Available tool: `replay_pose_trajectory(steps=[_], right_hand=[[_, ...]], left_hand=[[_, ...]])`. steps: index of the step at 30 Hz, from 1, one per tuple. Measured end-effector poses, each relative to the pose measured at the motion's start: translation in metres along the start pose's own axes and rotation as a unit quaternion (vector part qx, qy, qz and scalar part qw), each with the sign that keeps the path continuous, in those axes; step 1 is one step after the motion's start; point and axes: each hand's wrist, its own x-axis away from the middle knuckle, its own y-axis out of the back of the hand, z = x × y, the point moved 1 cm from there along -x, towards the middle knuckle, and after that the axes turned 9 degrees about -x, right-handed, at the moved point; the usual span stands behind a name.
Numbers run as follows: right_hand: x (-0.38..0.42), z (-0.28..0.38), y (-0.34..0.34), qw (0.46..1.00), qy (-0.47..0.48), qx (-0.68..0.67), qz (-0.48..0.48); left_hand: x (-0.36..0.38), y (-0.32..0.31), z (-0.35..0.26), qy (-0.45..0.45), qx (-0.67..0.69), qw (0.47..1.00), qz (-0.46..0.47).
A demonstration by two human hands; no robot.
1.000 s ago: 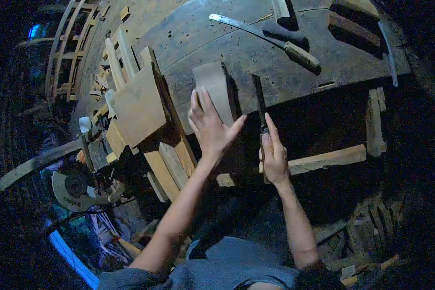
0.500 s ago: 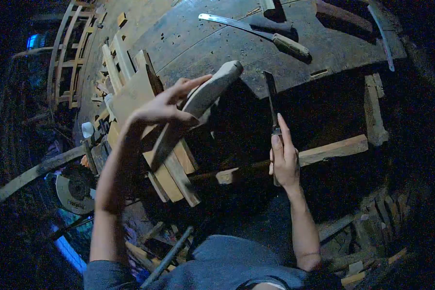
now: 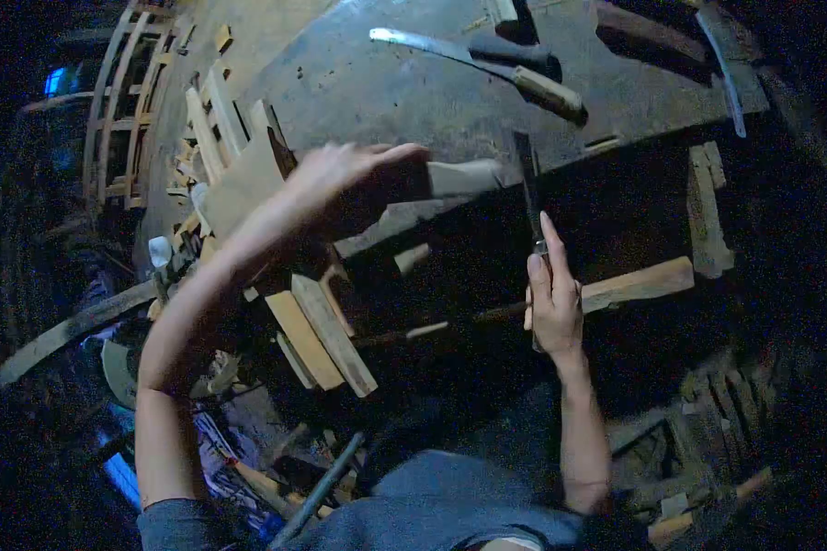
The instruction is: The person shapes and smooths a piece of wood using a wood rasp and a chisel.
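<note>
Dark metal chisel (image 3: pixel 530 193), blade up and angled slightly left, grasped by the right hand (image 3: pixel 556 308): fingers wrapped round the handle, thumb and index finger stretched up along it towards the blade. Blade tip just beside the near edge of the worktop (image 3: pixel 340 101). Left hand (image 3: pixel 335 170) motion-blurred, fingers pointing right, above the left end of a pale wood piece (image 3: pixel 469 179); cannot tell if it grips it. Wood piece lies roughly sideways at the worktop edge, its right end near the chisel blade, left part hidden by the hand.

Further back on the worktop: long-bladed tool (image 3: pixel 441 46) with a wooden handle (image 3: pixel 548 92), handle end to the right. Brown wood block (image 3: pixel 652 35) at far right, thin metal strip (image 3: pixel 724 78) just beside it. Short yellowish offcut (image 3: pixel 223 38) at back left.

Flat tan board (image 3: pixel 248 184) behind the left forearm, partly covered. Wood strips (image 3: pixel 317 331) side by side below it, jutting towards the person. Slatted wooden frame (image 3: pixel 124 110) at far left, white cup-like object (image 3: pixel 160 251) nearer in. Wooden bar (image 3: pixel 639 283) right of the right hand, lower than the worktop edge. Surroundings very dark, details there unclear.
</note>
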Motion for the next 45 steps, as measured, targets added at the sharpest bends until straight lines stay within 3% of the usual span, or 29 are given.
replay_pose_trajectory(steps=[1, 3, 5, 6, 7, 9, 11, 14, 16, 21, 23, 25, 27, 31, 33, 37, 39, 43, 45], right_hand=[[-0.001, -0.003, 0.003, 1.0, 0.017, 0.002, -0.007], [-0.003, -0.003, 0.004, 0.999, 0.04, 0.005, 0.002], [-0.002, 0.0, 0.011, 1.0, -0.007, 0.009, -0.008], [0.0, 0.007, 0.014, 0.999, -0.032, 0.039, 0.002], [0.002, 0.009, 0.016, 0.999, -0.036, 0.041, 0.002], [0.006, 0.012, 0.016, 0.999, -0.004, 0.05, 0.009], [0.009, 0.023, 0.02, 0.995, 0.003, 0.09, 0.029], [0.013, 0.032, 0.024, 0.982, 0.052, 0.173, 0.059], [0.012, 0.041, 0.029, 0.97, 0.088, 0.219, 0.066], [0.012, 0.076, 0.044, 0.947, 0.074, 0.29, 0.12], [0.01, 0.083, 0.048, 0.938, 0.103, 0.306, 0.123], [0.01, 0.098, 0.052, 0.895, 0.132, 0.399, 0.15], [0.009, 0.107, 0.051, 0.881, 0.133, 0.427, 0.158], [0.002, 0.124, 0.049, 0.852, 0.129, 0.476, 0.174], [0.003, 0.128, 0.048, 0.84, 0.141, 0.494, 0.176], [0.001, 0.126, 0.048, 0.831, 0.173, 0.499, 0.173], [-0.01, 0.122, 0.036, 0.826, 0.175, 0.506, 0.177], [-0.007, 0.12, 0.035, 0.818, 0.177, 0.515, 0.183], [0.001, 0.116, 0.044, 0.833, 0.178, 0.492, 0.178]], left_hand=[[-0.007, 0.011, -0.005, 0.002, 0.012, 1.0, 0.006], [-0.026, 0.03, 0.005, -0.05, -0.197, 0.967, 0.155], [-0.054, 0.017, 0.047, -0.075, -0.146, 0.973, 0.162], [-0.059, 0.011, 0.062, -0.137, -0.093, 0.979, 0.122], [-0.061, 0.003, 0.077, -0.139, -0.089, 0.979, 0.123], [-0.059, -0.006, 0.095, -0.268, -0.056, 0.958, -0.081], [-0.054, -0.019, 0.107, -0.245, -0.037, 0.966, -0.068], [-0.043, 0.003, 0.075, -0.183, -0.106, 0.976, -0.056], [-0.046, 0.004, 0.074, -0.086, -0.168, 0.982, -0.013], [-0.04, -0.005, 0.078, -0.089, -0.187, 0.978, -0.022], [-0.043, -0.019, 0.087, -0.142, -0.141, 0.955, -0.22], [-0.044, -0.009, 0.081, -0.112, -0.138, 0.966, -0.189], [-0.048, -0.01, 0.084, -0.07, -0.223, 0.972, -0.013], [-0.043, -0.007, 0.083, -0.122, -0.198, 0.967, -0.105], [-0.042, -0.005, 0.079, -0.093, -0.201, 0.974, -0.056], [-0.042, -0.008, 0.079, -0.085, -0.197, 0.975, -0.058], [-0.045, -0.002, 0.07, -0.051, -0.202, 0.978, -0.005], [-0.049, -0.019, 0.089, -0.088, -0.2, 0.974, -0.058], [-0.05, -0.01, 0.082, -0.053, -0.22, 0.974, 0.021]])
